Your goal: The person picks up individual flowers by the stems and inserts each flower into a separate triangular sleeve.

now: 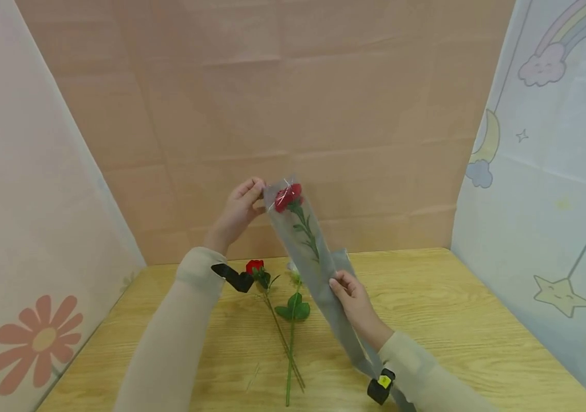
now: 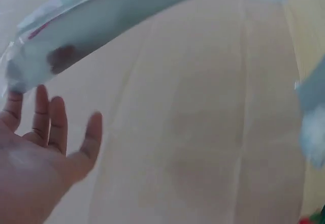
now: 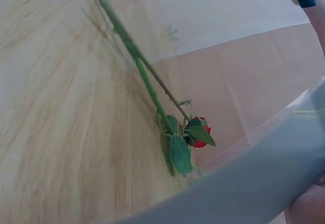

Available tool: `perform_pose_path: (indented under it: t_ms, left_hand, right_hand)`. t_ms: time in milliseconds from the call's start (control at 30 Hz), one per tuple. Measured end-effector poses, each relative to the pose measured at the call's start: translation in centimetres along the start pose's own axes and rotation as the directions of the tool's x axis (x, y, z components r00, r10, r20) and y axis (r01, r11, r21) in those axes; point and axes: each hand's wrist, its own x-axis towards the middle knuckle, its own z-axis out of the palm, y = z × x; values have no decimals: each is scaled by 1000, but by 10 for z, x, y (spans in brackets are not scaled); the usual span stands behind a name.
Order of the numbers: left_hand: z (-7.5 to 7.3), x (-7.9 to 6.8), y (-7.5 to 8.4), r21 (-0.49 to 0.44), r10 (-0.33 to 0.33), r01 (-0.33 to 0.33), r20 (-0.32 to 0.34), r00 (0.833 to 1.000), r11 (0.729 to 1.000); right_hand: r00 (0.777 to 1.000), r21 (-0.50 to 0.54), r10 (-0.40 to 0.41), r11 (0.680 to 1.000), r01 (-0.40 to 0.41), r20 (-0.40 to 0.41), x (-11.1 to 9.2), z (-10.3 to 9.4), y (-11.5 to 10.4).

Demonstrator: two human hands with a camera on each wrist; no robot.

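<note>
A red carnation (image 1: 288, 197) with a green stem lies inside a long flower sleeve (image 1: 326, 286), clear in front and grey behind. The sleeve is held up at a slant, flower end uppermost. At its top left corner my left hand (image 1: 238, 212) pinches the edge; in the left wrist view the other fingers (image 2: 57, 125) stand free of it. Lower down, my right hand (image 1: 357, 303) grips the sleeve's right edge, thumb in front. Most of that hand is hidden in the right wrist view, where the grey sleeve (image 3: 244, 183) crosses the foreground.
On the wooden table (image 1: 427, 320) lie a red rose (image 1: 254, 266) and a white flower (image 1: 293, 269), their stems crossing. More grey sleeve material (image 1: 343, 262) lies behind the right hand. A tan backdrop (image 1: 365, 114) stands behind, with printed side panels (image 1: 545, 189).
</note>
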Motion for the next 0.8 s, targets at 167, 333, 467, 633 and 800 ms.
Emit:
perform_pose_path:
  t_ms: [167, 333, 467, 633, 800]
  left_hand:
    - [-3, -1, 10, 391, 20, -33, 39, 999, 920]
    - [-4, -2, 9, 104, 85, -91, 62, 994, 990]
    - [-2, -3, 3, -77, 66, -65, 23, 998, 995]
    - [-7, -10, -12, 66, -62, 72, -140, 988, 995]
    - [-31, -33, -47, 405, -338, 351, -106, 935, 844]
  right_hand:
    - [1000, -25, 17, 1000, -18, -24, 1, -5, 4]
    - [1000, -34, -7, 999, 6, -20, 3, -7, 2]
    - [1000, -27, -24, 999, 24, -10, 4, -8, 1]
    - [1000, 7, 14, 1000, -14, -20, 4, -10, 0]
    - [998, -2, 21, 1000, -21, -55, 6, -12, -2]
